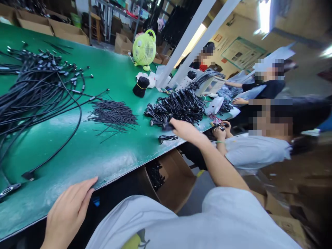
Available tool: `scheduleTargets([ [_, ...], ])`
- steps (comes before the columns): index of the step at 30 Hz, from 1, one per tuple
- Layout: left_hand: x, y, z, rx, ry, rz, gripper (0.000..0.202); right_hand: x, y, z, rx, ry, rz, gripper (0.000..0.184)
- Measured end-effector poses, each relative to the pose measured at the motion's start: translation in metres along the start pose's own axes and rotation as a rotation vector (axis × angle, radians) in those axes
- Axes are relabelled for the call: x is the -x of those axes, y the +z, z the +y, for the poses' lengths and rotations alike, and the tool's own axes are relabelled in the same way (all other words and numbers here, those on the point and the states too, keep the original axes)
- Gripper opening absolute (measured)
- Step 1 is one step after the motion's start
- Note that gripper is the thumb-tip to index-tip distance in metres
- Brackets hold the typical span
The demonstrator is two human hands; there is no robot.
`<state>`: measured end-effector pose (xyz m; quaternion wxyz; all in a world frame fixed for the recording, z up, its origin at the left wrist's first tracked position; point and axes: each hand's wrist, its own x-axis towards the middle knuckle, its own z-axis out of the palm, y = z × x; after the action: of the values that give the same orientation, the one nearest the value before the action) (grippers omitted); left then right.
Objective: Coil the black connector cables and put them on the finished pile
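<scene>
My left hand rests at the near edge of the green workbench, fingers slightly apart and holding nothing. My right hand reaches across the bench, its fingertips on a black cable plug at the front of a heap of tangled black cables. A short black cable lies just below that hand. Farther left are a spread of thin black wires and a large fan of long black cables with connectors.
A cardboard box with black cables stands below the bench edge. A yellow-green fan and a black bundle stand on the bench. Co-workers sit along the far end, one handling small parts with both hands. Cardboard boxes stand behind.
</scene>
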<state>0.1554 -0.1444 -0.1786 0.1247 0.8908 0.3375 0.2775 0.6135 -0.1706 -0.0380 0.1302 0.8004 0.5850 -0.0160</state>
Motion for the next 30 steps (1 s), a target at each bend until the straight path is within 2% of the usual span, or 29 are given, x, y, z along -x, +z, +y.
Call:
scheduleTargets([
  [3,-0.002,0.003,0.002,-0.018,-0.007,0.025,0.030,0.032,0.045,0.005,0.009,-0.011,-0.030,0.022],
  [6,-0.003,0.003,0.003,-0.017,-0.002,0.023,0.030,0.028,0.066,0.008,0.008,-0.008,0.034,0.032],
  [9,-0.002,0.001,0.003,-0.022,-0.004,0.007,0.030,0.000,0.063,0.007,0.014,0.004,0.147,0.037],
  [13,0.001,0.003,0.000,-0.048,0.012,0.012,0.030,-0.033,0.062,-0.004,0.043,0.060,0.267,0.029],
  [17,0.003,0.006,-0.001,-0.064,0.031,0.044,0.030,-0.040,0.069,-0.010,0.046,0.097,0.324,0.025],
  [20,0.001,0.006,0.000,-0.073,0.029,0.050,0.029,-0.046,0.056,0.005,0.028,0.197,0.359,0.025],
  [22,-0.001,0.005,0.001,-0.074,0.028,0.044,0.029,-0.060,0.042,0.019,0.019,0.281,0.401,0.033],
  [24,-0.003,0.004,0.002,-0.075,0.030,0.052,0.028,-0.079,0.032,0.030,0.016,0.321,0.433,0.050],
  [26,-0.004,0.003,0.003,-0.077,0.034,0.059,0.028,-0.097,0.030,0.034,0.011,0.317,0.448,0.064],
  [30,-0.004,0.003,0.004,-0.072,0.052,0.093,0.027,-0.116,0.033,0.033,-0.021,0.285,0.474,0.068],
])
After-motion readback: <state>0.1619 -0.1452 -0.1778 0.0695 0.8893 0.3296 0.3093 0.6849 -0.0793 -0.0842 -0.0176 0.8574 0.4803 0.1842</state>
